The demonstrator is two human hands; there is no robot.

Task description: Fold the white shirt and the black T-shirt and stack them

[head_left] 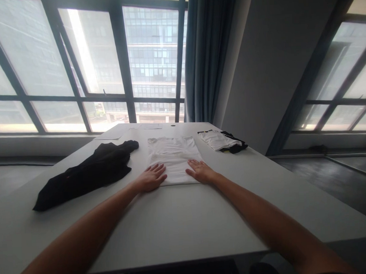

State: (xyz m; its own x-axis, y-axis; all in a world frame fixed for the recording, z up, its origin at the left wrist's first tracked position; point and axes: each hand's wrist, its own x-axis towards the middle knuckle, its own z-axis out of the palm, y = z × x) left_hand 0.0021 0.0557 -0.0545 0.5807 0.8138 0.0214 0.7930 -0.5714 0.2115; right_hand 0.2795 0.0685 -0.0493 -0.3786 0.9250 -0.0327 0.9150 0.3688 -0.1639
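A white folded garment (174,158) lies flat on the white table, squared off, with creases across its far half. My left hand (151,178) rests palm down on its near left edge, fingers stretched out. On the near right edge lies my right hand (200,171), also flat with its fingers extended. Neither hand grips the cloth. To the left is a black garment (89,172), loosely laid out at a slant. A small pile of white and black folded clothes (221,140) sits farther back on the right.
The white table (175,227) runs away from me toward the windows, its near edge just before my body. Papers (109,136) lie near its far left side. A dark round spot (173,125) marks the far end. Behind stand a curtain (211,58) and a pillar (267,59).
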